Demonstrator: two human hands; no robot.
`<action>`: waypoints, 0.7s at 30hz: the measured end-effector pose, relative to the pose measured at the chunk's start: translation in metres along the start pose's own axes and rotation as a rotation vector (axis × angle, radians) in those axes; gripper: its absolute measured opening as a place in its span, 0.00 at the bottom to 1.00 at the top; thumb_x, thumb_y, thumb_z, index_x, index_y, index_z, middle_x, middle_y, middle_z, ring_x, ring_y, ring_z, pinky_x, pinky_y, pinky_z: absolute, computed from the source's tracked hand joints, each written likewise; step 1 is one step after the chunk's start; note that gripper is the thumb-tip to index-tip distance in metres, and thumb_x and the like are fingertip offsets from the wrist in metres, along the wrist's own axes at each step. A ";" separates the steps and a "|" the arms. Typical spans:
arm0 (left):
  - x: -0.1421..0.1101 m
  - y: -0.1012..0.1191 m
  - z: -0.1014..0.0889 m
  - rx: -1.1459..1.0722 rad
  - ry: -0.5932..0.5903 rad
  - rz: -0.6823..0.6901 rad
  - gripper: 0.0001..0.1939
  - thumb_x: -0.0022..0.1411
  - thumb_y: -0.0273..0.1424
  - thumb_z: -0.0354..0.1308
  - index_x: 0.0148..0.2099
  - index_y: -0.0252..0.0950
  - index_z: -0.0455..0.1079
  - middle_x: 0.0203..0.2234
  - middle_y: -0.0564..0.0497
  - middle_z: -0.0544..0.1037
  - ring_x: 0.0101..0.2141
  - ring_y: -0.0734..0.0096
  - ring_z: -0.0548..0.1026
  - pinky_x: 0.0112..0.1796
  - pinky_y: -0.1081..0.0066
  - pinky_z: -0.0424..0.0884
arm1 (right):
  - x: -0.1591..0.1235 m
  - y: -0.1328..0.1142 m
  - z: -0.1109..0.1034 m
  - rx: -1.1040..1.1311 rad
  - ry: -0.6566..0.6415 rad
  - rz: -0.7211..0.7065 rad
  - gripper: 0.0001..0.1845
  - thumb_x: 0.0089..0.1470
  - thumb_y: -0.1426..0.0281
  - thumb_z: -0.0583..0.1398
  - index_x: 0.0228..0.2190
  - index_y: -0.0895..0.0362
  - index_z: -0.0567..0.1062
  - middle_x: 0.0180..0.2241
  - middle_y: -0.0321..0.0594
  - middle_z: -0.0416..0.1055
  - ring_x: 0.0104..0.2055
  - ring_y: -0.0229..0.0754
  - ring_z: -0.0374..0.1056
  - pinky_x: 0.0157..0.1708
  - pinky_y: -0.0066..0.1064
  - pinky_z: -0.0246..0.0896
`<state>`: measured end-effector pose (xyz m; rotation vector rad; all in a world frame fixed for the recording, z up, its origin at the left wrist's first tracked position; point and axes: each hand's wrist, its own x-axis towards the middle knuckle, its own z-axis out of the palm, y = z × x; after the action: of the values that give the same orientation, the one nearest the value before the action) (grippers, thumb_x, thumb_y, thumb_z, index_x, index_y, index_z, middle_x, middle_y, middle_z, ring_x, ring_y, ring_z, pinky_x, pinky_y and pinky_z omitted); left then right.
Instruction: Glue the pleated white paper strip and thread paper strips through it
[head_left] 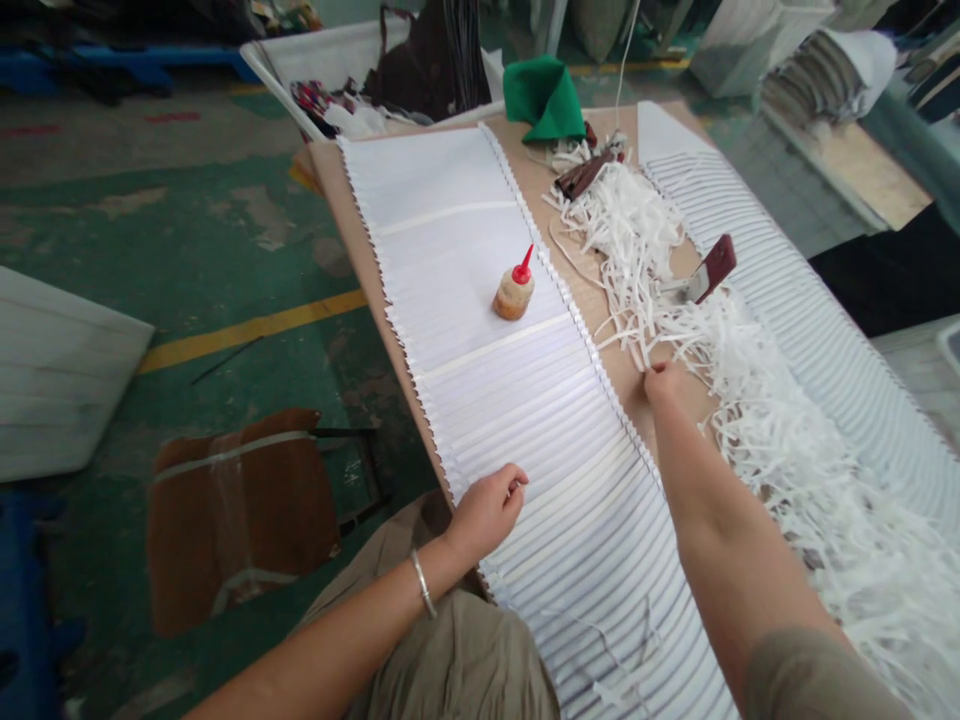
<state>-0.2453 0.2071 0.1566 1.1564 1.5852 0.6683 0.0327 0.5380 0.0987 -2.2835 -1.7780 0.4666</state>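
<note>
My left hand [491, 508] is closed, fingers curled, over the left side of a long row of overlapping white sheets [517, 400]. Something small may be between its fingertips, but I cannot make it out. Across the row, my right hand [664, 384] reaches to the brown table surface [626, 385] and pinches at the end of a thin white strip [642, 352] by a loose heap of such strips [772, 380]. A small squeeze bottle [514, 294] with a red nozzle and brownish contents stands upright on the sheets, beyond both hands.
A second row of layered white sheets [795, 270] lies along the right. A dark red phone-like object [714, 268] leans in the strips. Green cloth [544, 98] rests at the far end, near a white bin [281, 85]. A brown-covered stool [244, 510] stands left.
</note>
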 end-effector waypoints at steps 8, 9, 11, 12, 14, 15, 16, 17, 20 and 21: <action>0.012 0.001 -0.004 -0.016 0.058 0.035 0.09 0.67 0.27 0.51 0.44 0.38 0.73 0.32 0.50 0.78 0.35 0.65 0.76 0.40 0.66 0.71 | -0.094 0.030 -0.060 0.017 -0.175 0.009 0.06 0.54 0.66 0.57 0.28 0.54 0.70 0.27 0.45 0.77 0.31 0.47 0.72 0.31 0.34 0.63; 0.013 0.012 -0.001 -0.019 0.053 0.095 0.11 0.67 0.27 0.51 0.45 0.38 0.74 0.37 0.47 0.80 0.39 0.63 0.77 0.44 0.64 0.73 | -0.119 0.031 -0.068 0.025 -0.241 -0.027 0.05 0.53 0.66 0.58 0.27 0.54 0.70 0.26 0.42 0.77 0.30 0.45 0.72 0.31 0.33 0.63; 0.016 0.039 0.009 -0.057 0.009 0.264 0.16 0.67 0.25 0.50 0.52 0.38 0.75 0.51 0.43 0.79 0.51 0.60 0.77 0.53 0.62 0.72 | -0.170 0.023 -0.082 0.064 -0.424 -0.116 0.05 0.54 0.66 0.59 0.27 0.53 0.70 0.24 0.37 0.76 0.28 0.42 0.72 0.32 0.31 0.64; 0.017 0.052 0.013 -0.082 -0.030 0.344 0.19 0.67 0.25 0.50 0.56 0.38 0.74 0.57 0.42 0.77 0.56 0.60 0.74 0.57 0.62 0.70 | -0.194 0.014 -0.089 0.104 -0.543 -0.182 0.06 0.55 0.65 0.60 0.29 0.53 0.71 0.24 0.35 0.76 0.28 0.41 0.72 0.32 0.30 0.65; 0.019 0.071 0.020 -0.111 -0.120 0.416 0.22 0.67 0.25 0.50 0.60 0.37 0.73 0.59 0.40 0.76 0.57 0.58 0.75 0.56 0.62 0.71 | -0.232 -0.007 -0.102 0.221 -0.807 -0.364 0.06 0.60 0.64 0.57 0.33 0.52 0.71 0.26 0.34 0.77 0.29 0.40 0.73 0.33 0.30 0.65; 0.020 0.075 0.020 -0.121 -0.177 0.404 0.20 0.67 0.26 0.50 0.57 0.35 0.75 0.53 0.40 0.80 0.51 0.58 0.78 0.52 0.63 0.73 | -0.244 -0.018 -0.108 0.233 -0.868 -0.420 0.06 0.62 0.64 0.57 0.36 0.52 0.72 0.27 0.34 0.76 0.29 0.39 0.72 0.33 0.30 0.65; 0.020 0.074 0.019 -0.131 -0.230 0.369 0.17 0.68 0.27 0.50 0.53 0.35 0.77 0.45 0.41 0.82 0.44 0.59 0.80 0.45 0.64 0.75 | -0.252 -0.026 -0.114 0.220 -0.893 -0.459 0.07 0.63 0.64 0.56 0.38 0.52 0.73 0.26 0.33 0.76 0.28 0.39 0.72 0.32 0.30 0.64; 0.019 0.069 0.014 -0.143 -0.267 0.318 0.15 0.68 0.29 0.50 0.47 0.34 0.79 0.36 0.44 0.83 0.36 0.62 0.80 0.39 0.66 0.74 | -0.255 -0.033 -0.119 0.188 -0.888 -0.480 0.08 0.63 0.64 0.56 0.40 0.52 0.74 0.26 0.33 0.75 0.27 0.39 0.71 0.31 0.30 0.63; 0.011 0.034 -0.009 -0.185 -0.237 0.137 0.13 0.67 0.33 0.54 0.34 0.35 0.77 0.20 0.52 0.75 0.22 0.70 0.72 0.28 0.71 0.67 | -0.245 -0.040 -0.125 0.070 -0.835 -0.511 0.12 0.63 0.61 0.56 0.39 0.52 0.78 0.24 0.34 0.74 0.25 0.39 0.70 0.29 0.30 0.61; 0.007 0.019 -0.019 -0.199 -0.195 0.072 0.13 0.66 0.34 0.55 0.33 0.35 0.76 0.19 0.53 0.73 0.21 0.71 0.71 0.27 0.72 0.65 | -0.238 -0.039 -0.122 0.042 -0.834 -0.519 0.13 0.63 0.60 0.57 0.37 0.52 0.79 0.23 0.35 0.74 0.25 0.39 0.69 0.29 0.30 0.61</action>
<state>-0.2566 0.2227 0.1763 1.0991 1.2885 0.7196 -0.0100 0.3211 0.2540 -1.5628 -2.5537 1.4580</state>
